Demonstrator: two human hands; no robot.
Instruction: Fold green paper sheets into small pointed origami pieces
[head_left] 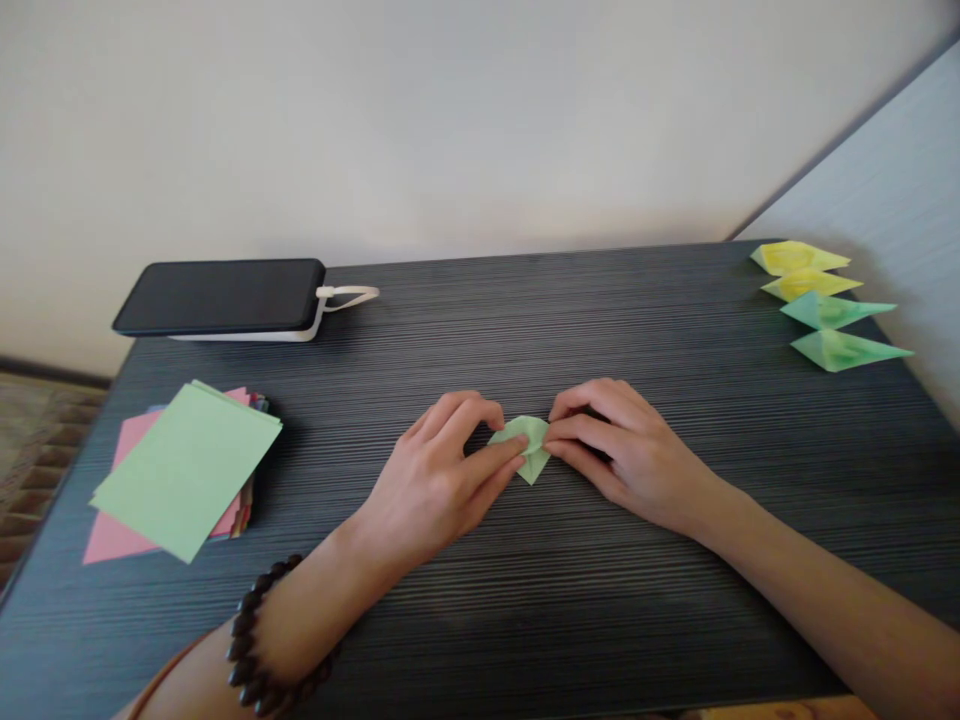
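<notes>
A small folded piece of light green paper (pixel 532 466) lies on the dark table between my two hands, its lower corner pointing toward me. My left hand (pixel 450 465) presses on its left side and middle with thumb and fingers. At its right edge, my right hand (pixel 619 445) pinches the paper between fingertips and thumb. The fingers cover parts of the folds. A bracelet of dark beads (pixel 244 640) circles my left wrist.
Left on the dark wood-grain table (pixel 465 330), green sheets (pixel 187 470) top a stack with pink sheets (pixel 124 535). Behind them lies a black phone (pixel 225 295) on a white block with a white cable (pixel 352 293). Yellow folded papers (pixel 802 257) and green folded papers (pixel 847 350) sit far right.
</notes>
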